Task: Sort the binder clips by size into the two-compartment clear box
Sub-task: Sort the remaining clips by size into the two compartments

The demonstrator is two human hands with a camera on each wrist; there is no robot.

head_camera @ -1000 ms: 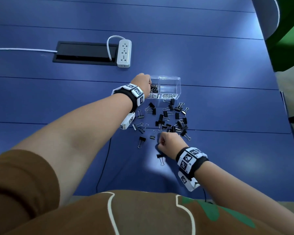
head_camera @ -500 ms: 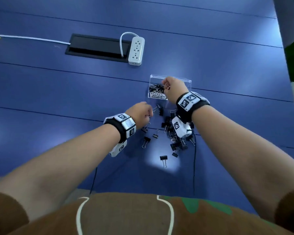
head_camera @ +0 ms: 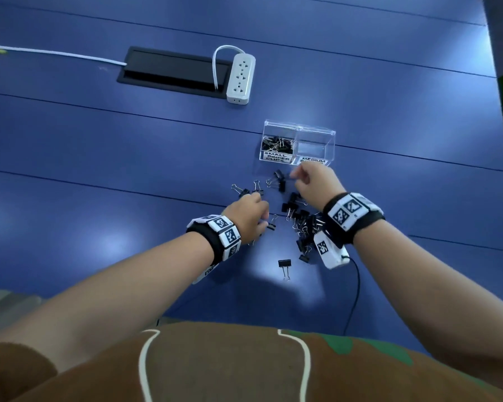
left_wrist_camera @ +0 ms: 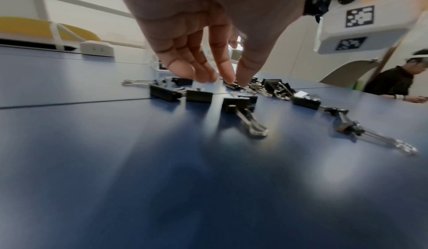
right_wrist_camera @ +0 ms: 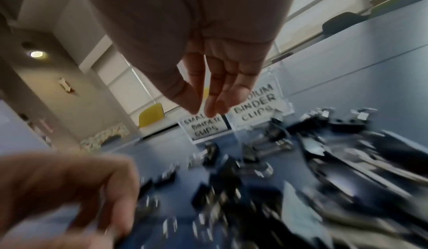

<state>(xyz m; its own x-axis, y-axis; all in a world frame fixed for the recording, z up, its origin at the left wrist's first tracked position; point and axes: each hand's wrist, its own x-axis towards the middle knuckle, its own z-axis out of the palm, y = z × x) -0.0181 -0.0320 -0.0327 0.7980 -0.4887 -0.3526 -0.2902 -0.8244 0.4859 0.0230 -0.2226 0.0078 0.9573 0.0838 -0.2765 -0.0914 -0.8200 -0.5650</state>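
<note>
the clear box (head_camera: 298,129) sits on the blue table (head_camera: 99,158), past the loose binder clips (head_camera: 301,220). its small compartment holds several clips; the medium one looks empty, so most sorting remains. the left hand (head_camera: 249,217) pinches one small clip (left_wrist_camera: 232,86), a contact only the left wrist view shows. the right hand (head_camera: 314,182) hangs relaxed and empty, per the right wrist view.
</note>
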